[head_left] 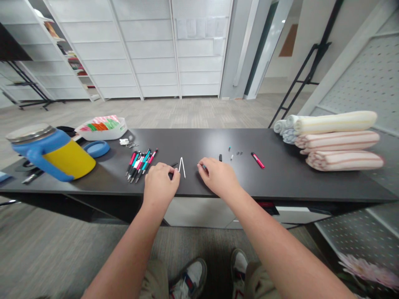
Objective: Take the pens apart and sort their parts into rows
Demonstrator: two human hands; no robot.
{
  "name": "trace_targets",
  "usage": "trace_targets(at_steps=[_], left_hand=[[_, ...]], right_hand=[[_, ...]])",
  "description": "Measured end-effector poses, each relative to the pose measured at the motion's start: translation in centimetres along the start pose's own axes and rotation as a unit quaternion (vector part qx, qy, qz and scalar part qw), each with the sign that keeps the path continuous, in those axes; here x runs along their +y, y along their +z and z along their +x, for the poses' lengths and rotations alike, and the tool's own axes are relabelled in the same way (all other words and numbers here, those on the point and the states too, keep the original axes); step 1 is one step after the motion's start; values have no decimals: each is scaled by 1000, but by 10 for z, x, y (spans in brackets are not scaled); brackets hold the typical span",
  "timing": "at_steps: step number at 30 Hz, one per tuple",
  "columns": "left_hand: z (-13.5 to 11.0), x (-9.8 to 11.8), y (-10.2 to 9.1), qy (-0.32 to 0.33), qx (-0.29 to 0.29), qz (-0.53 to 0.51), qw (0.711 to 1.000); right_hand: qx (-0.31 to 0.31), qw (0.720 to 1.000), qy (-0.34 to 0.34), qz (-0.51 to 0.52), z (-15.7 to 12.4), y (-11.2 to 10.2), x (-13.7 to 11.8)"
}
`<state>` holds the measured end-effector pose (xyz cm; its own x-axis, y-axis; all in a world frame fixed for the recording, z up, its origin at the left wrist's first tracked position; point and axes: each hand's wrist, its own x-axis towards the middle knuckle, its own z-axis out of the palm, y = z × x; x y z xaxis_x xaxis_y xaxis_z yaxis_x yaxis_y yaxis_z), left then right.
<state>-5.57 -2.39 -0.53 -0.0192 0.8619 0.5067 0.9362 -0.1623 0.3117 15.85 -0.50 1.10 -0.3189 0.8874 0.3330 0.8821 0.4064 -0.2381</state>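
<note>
My left hand (pixel 161 182) is closed at the front of the dark tabletop, its fingertips pinching a black pen part (pixel 171 175) that is mostly hidden. Just right of it lie two thin white refills (pixel 183 167), set in a narrow V. Between the thumb and fingers of my right hand (pixel 218 174) shows a small teal pen part (pixel 204 167). Beyond that hand are a black piece (pixel 220 158), a tiny teal bit (pixel 230 148), a white bit (pixel 231 157) and small springs (pixel 239 153). Farther right rests a red pen barrel (pixel 257 160).
Several click pens (pixel 141 165) lie bunched left of my left hand. At the far left a blue and yellow mug (pixel 59 151) leans over beside a blue lid (pixel 97 148) and a white tray (pixel 102 133). Rolled cloths (pixel 343 143) are stacked at the right end.
</note>
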Motion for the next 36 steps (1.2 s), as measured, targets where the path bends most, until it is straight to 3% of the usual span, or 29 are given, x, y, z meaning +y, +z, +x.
trace_targets(at_steps=[7,18,27,36], left_hand=[[9,-6,7,20,-48,-56,997],[23,-7,12,38,-98,-84,991],[38,-4,15,25,-84,-116,989],[36,-5,22,21,-53,-86,995]], right_hand=[[-47,997,-53,-8,0,0,-2],[-50,998,-39,1,1,0,-3],[-23,998,-26,45,-1,2,-1],[13,994,-20,106,-3,5,0]])
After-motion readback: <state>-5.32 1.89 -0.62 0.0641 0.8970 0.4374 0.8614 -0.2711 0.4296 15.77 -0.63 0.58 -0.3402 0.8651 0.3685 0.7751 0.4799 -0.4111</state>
